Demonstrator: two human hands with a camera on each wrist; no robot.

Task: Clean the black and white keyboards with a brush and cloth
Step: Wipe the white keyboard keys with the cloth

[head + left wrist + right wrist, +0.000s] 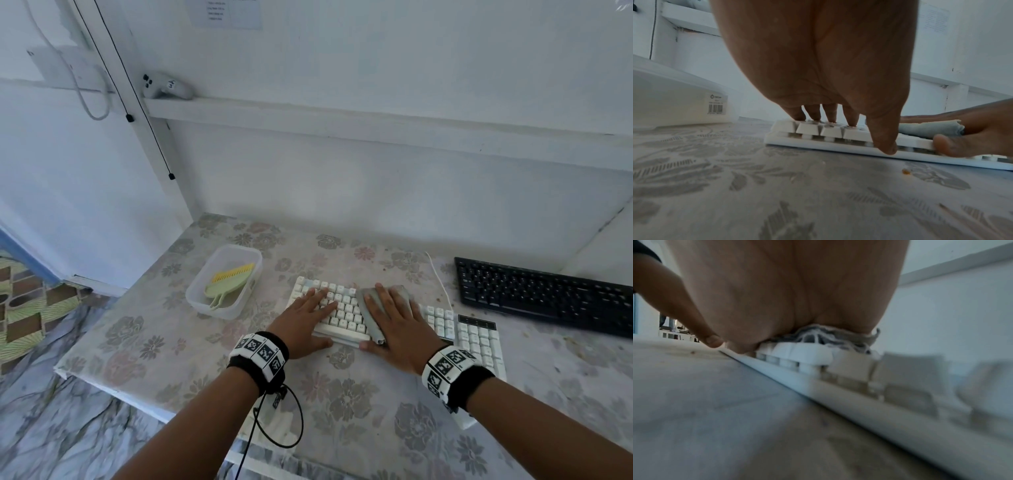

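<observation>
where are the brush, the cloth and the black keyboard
brush (pixel 228 287): head view, on its green body, in the plastic tub
cloth (pixel 371 317): head view, on the grey fold left of the fingers
black keyboard (pixel 534 291): head view, on the middle key rows

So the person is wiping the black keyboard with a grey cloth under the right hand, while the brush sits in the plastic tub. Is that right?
Not quite. The head view shows the grey cloth under the right hand on the white keyboard, not the black keyboard, which lies untouched at far right. The brush does sit in the plastic tub.
</observation>
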